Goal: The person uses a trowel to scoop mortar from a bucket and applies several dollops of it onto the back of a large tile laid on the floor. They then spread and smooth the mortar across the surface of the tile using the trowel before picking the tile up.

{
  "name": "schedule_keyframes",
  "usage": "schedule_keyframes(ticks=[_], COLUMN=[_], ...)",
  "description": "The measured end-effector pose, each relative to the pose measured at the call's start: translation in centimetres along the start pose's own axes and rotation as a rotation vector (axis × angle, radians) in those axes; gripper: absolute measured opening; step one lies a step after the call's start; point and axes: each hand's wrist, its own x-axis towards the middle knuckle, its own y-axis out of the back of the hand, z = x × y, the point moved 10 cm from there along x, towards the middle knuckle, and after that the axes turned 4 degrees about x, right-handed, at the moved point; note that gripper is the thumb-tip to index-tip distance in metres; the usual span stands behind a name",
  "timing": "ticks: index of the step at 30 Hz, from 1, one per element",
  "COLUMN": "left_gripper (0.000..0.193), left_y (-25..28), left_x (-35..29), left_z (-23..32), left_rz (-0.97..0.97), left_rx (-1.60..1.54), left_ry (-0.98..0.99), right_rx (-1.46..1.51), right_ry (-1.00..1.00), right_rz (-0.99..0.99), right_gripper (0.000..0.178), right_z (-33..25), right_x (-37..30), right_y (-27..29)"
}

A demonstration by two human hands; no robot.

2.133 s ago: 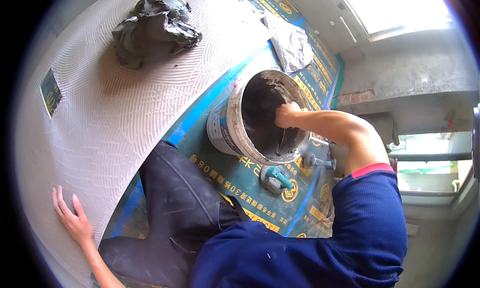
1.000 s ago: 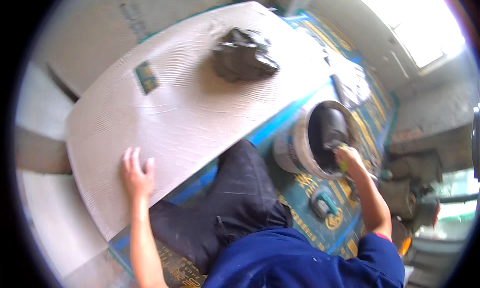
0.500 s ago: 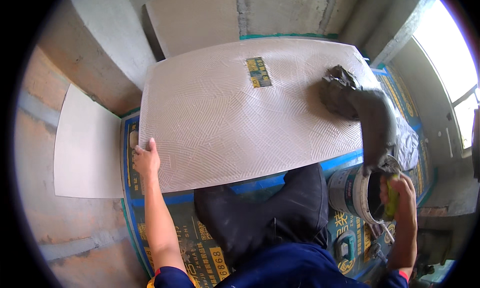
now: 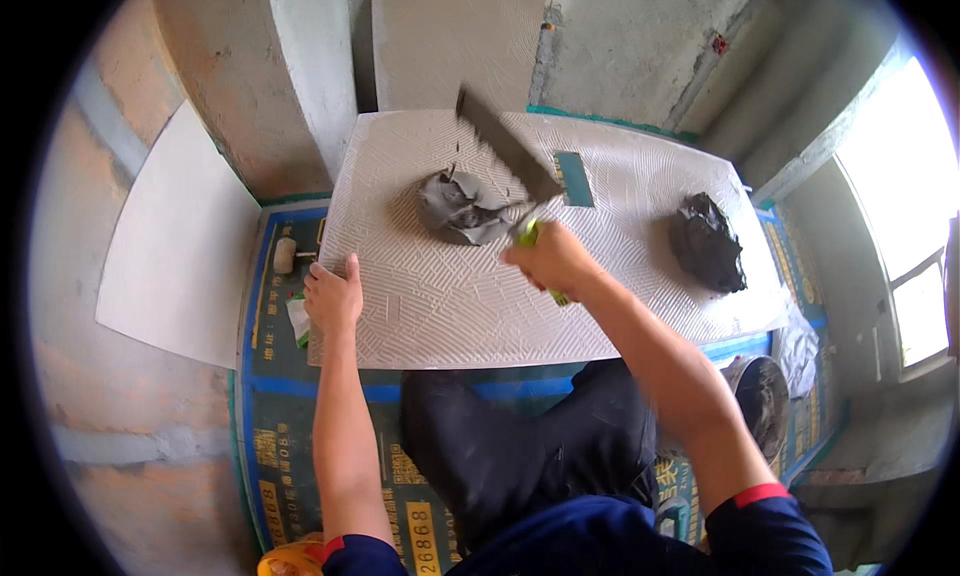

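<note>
A large pale tile [image 4: 470, 321] with a combed, ridged back lies in front of my knees. My left hand [image 4: 335, 294] rests on its near left edge, fingers apart. My right hand [image 4: 555, 260] grips the green handle of a trowel [image 4: 508, 146], whose grey-smeared blade, blurred by motion, is raised above the tile. Just left of the trowel sits a lump of grey mortar [image 4: 458, 211]. A second mortar lump [image 4: 706, 244] lies near the tile's right end. Between them the tile has a rectangular cutout [image 4: 574, 179].
A bucket [image 4: 760, 404] stands by the tile's near right corner, beside crumpled plastic [image 4: 798, 354]. To the left, a mallet [image 4: 286, 257] lies on the printed floor covering [image 4: 330, 416]. Another pale tile [image 4: 180, 241] leans on the left wall; a board [image 4: 450, 51] stands at the back.
My right hand has swung the trowel from the bucket up and left over the tile. Two separate mortar lumps now lie on the tile. My left hand stays at its edge; the view has shifted.
</note>
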Motion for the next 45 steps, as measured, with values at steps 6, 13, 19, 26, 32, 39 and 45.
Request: schedule_keyframes(ticks=[6,13,19,26,32,39,45], left_gripper=[0.081,0.081,0.086,0.09,0.072,0.068,0.071], left_y=[1.3,-0.5,-4.6,-4.2,2.8,1.1,-0.4], left_x=[-0.4,0.7,6.0,5.4,-4.4,-0.8,2.8], left_z=[-1.4,2.0,-2.9,-1.7,7.1,3.1,0.8], left_rz=[-0.008,-0.103,-0.015,-0.06,0.028,0.007,0.0], left_rx=[-0.018,-0.017,0.1,0.091,0.023,-0.054,0.0], left_ry=[0.004,-0.083,-0.1,-0.151,-0.275,-0.206,-0.219], right_rx=[0.231,0.085,-0.27,-0.825,-1.54,-0.757,-0.081], right_ry=[0.034,-0.144,-0.899,-0.96,-0.552,-0.879,-1.222], right_rz=[0.068,0.375,0.598,0.1,0.219,-0.12,0.021], right_gripper=[0.035,0.03,0.065,0.047,0.04,0.051,0.052], right_z=[-5.6,11.4,27.4,42.1,48.8,52.8,53.6], right_x=[-6.0,-24.6,-43.4,-41.1,-34.5,-35.1,-39.1], right_y=[9.2,24.9,32.5,31.0,30.7,26.6,23.2])
